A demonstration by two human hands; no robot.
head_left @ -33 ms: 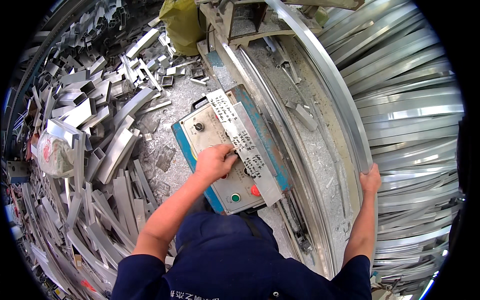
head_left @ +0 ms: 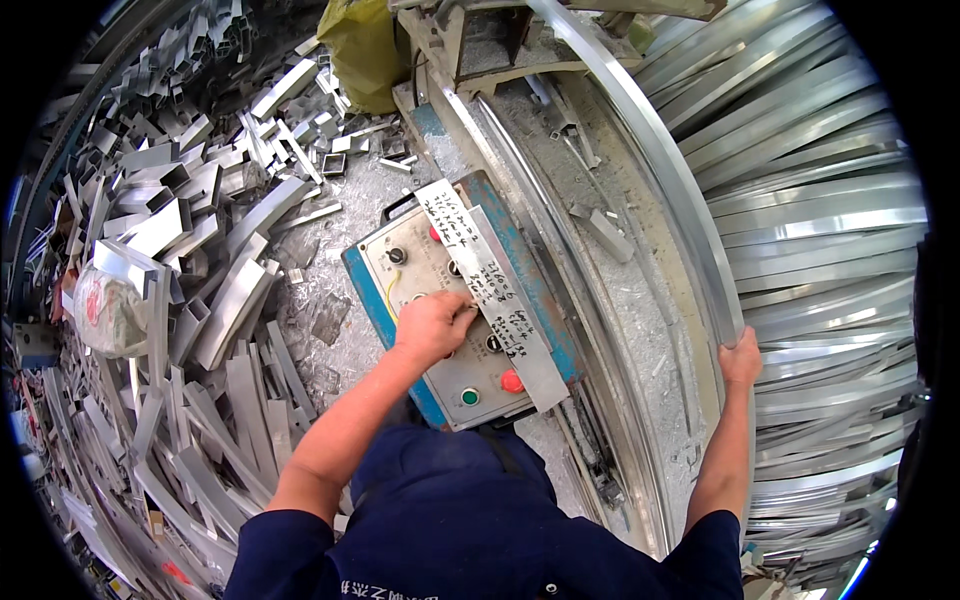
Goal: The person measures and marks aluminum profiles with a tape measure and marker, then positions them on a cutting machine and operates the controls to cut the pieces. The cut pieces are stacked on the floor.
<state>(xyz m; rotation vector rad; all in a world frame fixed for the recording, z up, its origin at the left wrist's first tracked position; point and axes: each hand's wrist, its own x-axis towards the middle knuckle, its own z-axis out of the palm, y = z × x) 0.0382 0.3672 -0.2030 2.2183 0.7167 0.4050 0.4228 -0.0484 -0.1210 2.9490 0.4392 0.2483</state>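
Note:
On the grey control panel (head_left: 404,281) in front of me, my left hand (head_left: 433,325) is closed in a pinch, its fingertips at the edge of a flat metal strip (head_left: 541,376) covered in handwriting. What the fingertips hold is hidden; it may be a knob. A black knob (head_left: 492,343), a green button (head_left: 469,397) and a red button (head_left: 512,380) show around the hand. Off to the right, my right hand (head_left: 740,361) is wrapped round the edge of a long silvery metal profile (head_left: 668,147) running away from me past the machine frame.
Short offcuts of square metal tube (head_left: 160,222) are heaped on the left, with a clear plastic bag (head_left: 110,310) among them. Stacked long profiles (head_left: 820,290) fill the right. Metal rails (head_left: 560,250) run beside the panel. A yellow sack (head_left: 365,55) stands at the far end.
My left hand has shifted slightly to the right on the panel. The written strip sits a little differently, showing more of a red button near its far end. My right hand stays put.

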